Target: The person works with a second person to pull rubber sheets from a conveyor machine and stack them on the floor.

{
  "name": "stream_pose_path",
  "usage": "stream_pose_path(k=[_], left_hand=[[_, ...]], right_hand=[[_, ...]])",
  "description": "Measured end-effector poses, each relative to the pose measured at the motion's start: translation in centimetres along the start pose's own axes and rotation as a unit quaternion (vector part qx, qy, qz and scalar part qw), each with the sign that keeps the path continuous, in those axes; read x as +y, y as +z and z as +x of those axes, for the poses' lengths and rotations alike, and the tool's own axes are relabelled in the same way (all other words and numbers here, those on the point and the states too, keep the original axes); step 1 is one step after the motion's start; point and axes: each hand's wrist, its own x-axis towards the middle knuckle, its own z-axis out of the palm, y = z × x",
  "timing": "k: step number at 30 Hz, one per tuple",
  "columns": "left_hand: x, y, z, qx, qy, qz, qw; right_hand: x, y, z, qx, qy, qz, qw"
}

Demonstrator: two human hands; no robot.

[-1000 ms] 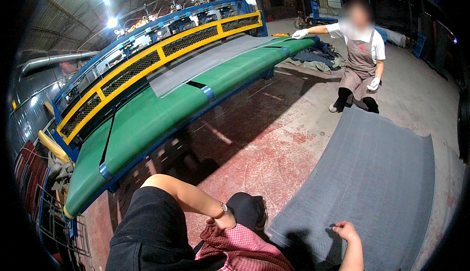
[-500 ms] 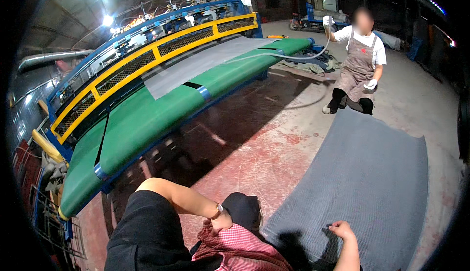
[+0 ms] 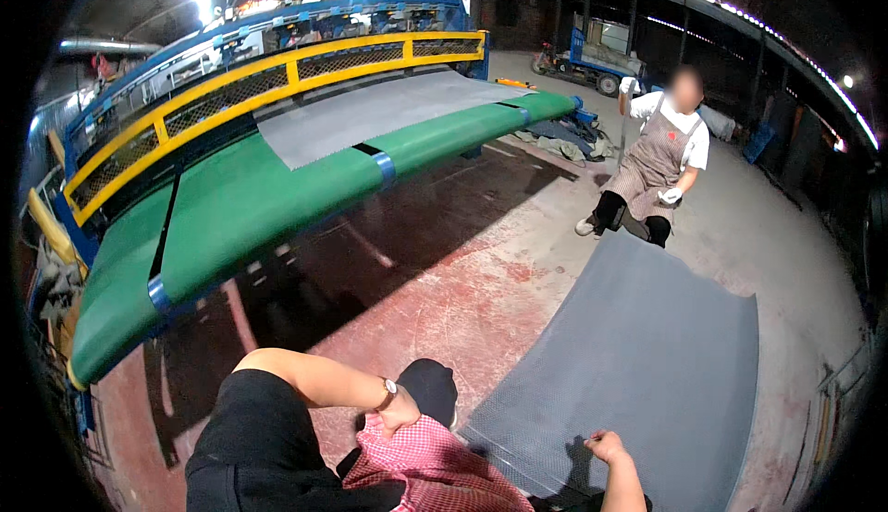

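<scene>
The workshop has a dim roof and a worn, reddish concrete floor (image 3: 444, 299). Along the left runs a long machine with a blue frame (image 3: 342, 8) and a yellow mesh guard (image 3: 292, 73). Its surface, a green belt (image 3: 268, 211), carries a flat grey sheet (image 3: 370, 114) that reaches under the guard.

What has changed is mostly across the floor. A second ago the co-worker (image 3: 659, 156) in the striped apron was reaching to the belt's far end; then a pale strip arced through the air from that hand. Now the white-gloved raised hand (image 3: 630, 86) is drawn back beside the head, and the narrow strip (image 3: 623, 131) hangs from it. That suggests the strip is clear of the belt, while the grey sheet there lies as before. The view has also swung rightward.

The wearer's own hands have barely moved. The left hand (image 3: 400, 410), wristwatch (image 3: 390, 386) above it, rests on a red-and-white checked cloth (image 3: 416, 452) over the lap, elbow bent outward; whether its fingers grip the cloth cannot be told. The right hand (image 3: 606, 445) is held over the textured grey mat (image 3: 629, 355) spread on the floor, its fingers curled inward with nothing visible in them.
</scene>
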Motion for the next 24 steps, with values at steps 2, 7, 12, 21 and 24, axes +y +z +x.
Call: stream_pose_path(k=[2, 7, 12, 21, 24], left_hand=[[-0.3, 0.5, 0.1, 0.02, 0.009, -0.006, 1.0], [-0.3, 0.9, -0.9, 0.083, 0.028, 0.008, 0.996], [-6.2, 1.2, -2.0, 0.384, 0.128, -0.317, 0.858], [-17.5, -2.0, -14.2, 0.701, 0.177, -0.673, 0.158], [-19.3, -1.8, -15.7, 0.703, 0.2, -0.677, 0.089]], right_hand=[[-0.6, -0.4, -1.2, -0.01, -0.007, 0.008, 1.0], [-0.9, 0.5, -3.7, -0.062, -0.001, -0.05, 0.997], [0.0, 4.2, -3.8, -0.077, -0.021, -0.066, 0.995], [-2.9, 7.0, -5.2, -0.097, -0.015, -0.044, 0.994], [-5.1, 7.1, -6.0, -0.122, 0.004, -0.007, 0.993]])
